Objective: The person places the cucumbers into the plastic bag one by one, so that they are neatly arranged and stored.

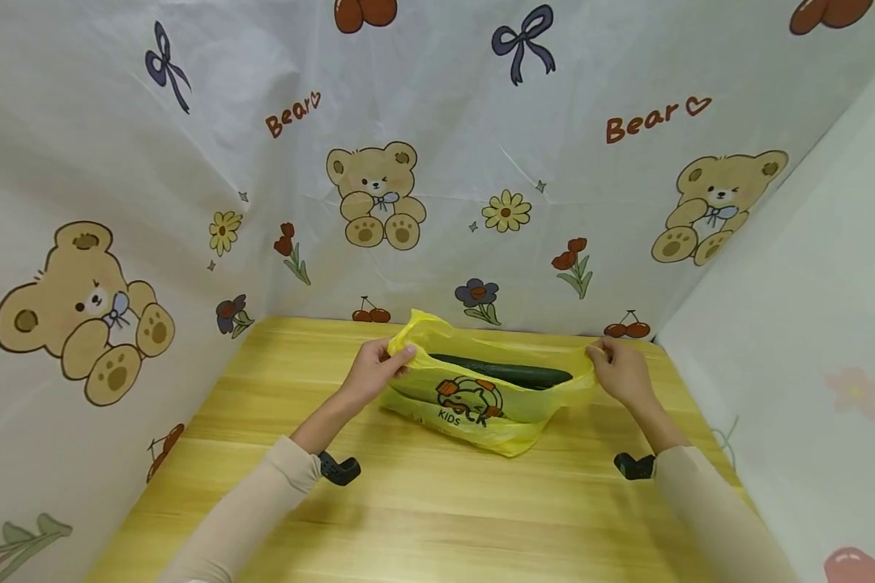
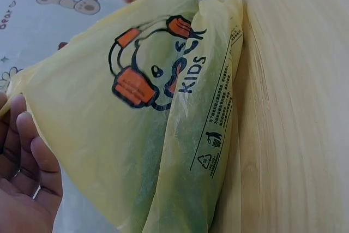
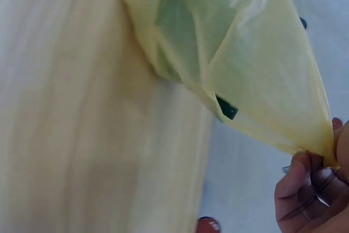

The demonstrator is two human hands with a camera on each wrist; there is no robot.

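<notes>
A yellow plastic bag with a printed cartoon and the word KIDS lies on the table, its mouth stretched wide. Inside it, near the opening, a long dark green cucumber shows. My left hand pinches the bag's left rim between thumb and fingers. At the opposite end, my right hand pinches the right rim. Through the thin plastic in the left wrist view, green shapes show; how many things are in the bag cannot be told. In the right wrist view, thumb and fingertips grip a gathered corner.
The bag rests on a wooden table. White sheeting with printed bears stands behind and to the left, and a pale wall rises on the right. Black straps sit at both wrists.
</notes>
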